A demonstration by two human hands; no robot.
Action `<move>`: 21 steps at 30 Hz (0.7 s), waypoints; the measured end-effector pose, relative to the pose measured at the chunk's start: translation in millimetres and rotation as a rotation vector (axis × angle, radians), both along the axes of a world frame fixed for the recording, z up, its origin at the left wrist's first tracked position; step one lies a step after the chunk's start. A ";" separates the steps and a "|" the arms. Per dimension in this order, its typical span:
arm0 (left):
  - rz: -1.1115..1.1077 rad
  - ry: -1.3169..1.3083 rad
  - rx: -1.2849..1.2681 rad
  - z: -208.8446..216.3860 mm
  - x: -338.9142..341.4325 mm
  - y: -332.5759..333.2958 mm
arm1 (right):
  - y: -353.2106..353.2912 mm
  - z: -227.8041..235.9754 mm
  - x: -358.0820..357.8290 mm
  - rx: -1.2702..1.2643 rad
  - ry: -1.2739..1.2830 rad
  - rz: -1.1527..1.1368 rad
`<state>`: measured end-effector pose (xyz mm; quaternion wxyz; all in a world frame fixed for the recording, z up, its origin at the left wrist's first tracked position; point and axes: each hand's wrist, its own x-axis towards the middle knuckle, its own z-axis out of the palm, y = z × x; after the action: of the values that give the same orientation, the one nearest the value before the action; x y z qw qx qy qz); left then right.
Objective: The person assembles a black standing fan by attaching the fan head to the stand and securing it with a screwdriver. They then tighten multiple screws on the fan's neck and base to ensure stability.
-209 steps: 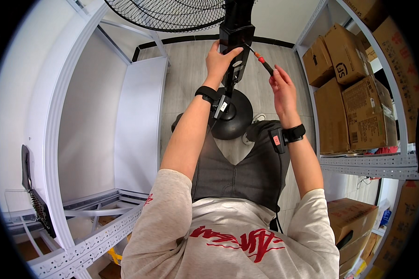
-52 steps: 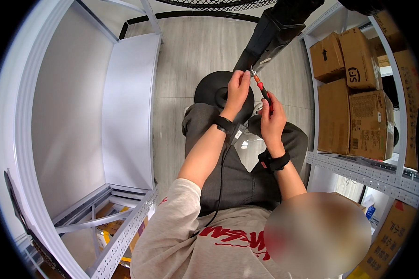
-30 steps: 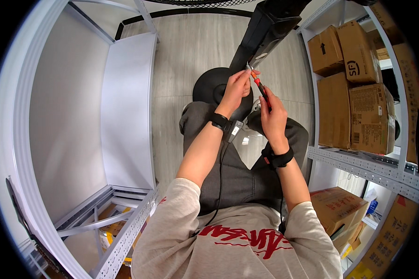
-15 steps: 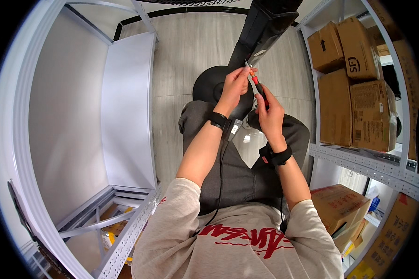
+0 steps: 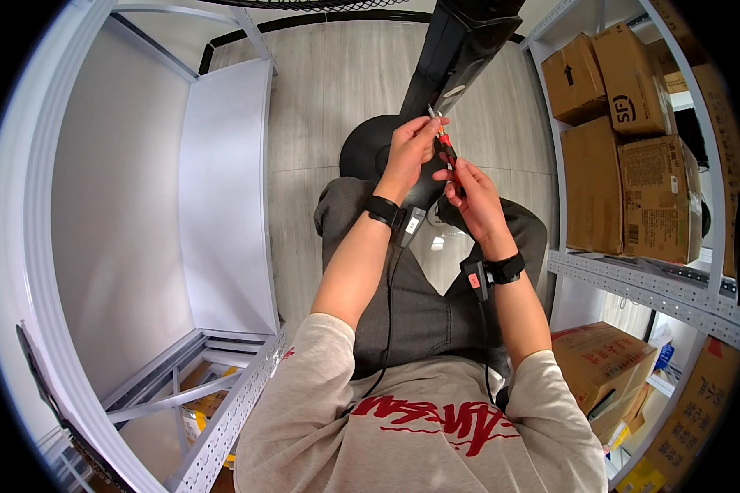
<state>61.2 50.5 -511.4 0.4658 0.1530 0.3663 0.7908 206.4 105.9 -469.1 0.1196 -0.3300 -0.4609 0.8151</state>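
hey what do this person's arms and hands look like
The left hand and right hand are bare. Sleeves are short and light grey, the left one red-marked. Black wristbands carry dark boxes, labelled white left, pinkish right; each trails a thin black cable.

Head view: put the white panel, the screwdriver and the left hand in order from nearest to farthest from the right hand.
1. Screwdriver, handle in the right hand.
2. Left hand, just to the left, fingers at the shaft.
3. White panel, far over to the left.
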 end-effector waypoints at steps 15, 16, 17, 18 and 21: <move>-0.018 0.031 -0.028 -0.2 -3.7 1.3 | -16.0 -3.0 1.5 0.976 -0.281 -0.056; -0.035 0.020 -0.024 -0.6 -3.8 1.0 | -14.2 -6.6 2.6 1.070 -0.286 -0.055; -0.052 0.009 -0.020 -0.9 -3.7 0.5 | -11.0 -13.6 4.4 1.163 -0.289 -0.054; -0.068 -0.001 -0.015 -0.5 -4.3 0.1 | -9.9 -14.2 3.4 1.256 -0.292 -0.054; -0.080 0.012 -0.005 0.9 -4.7 -1.5 | -7.4 -9.1 1.9 0.579 -0.237 0.007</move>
<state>56.5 49.0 -510.5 0.4952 0.1708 0.3646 0.7698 208.3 98.5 -478.2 0.1512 -0.3731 -0.6858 0.6063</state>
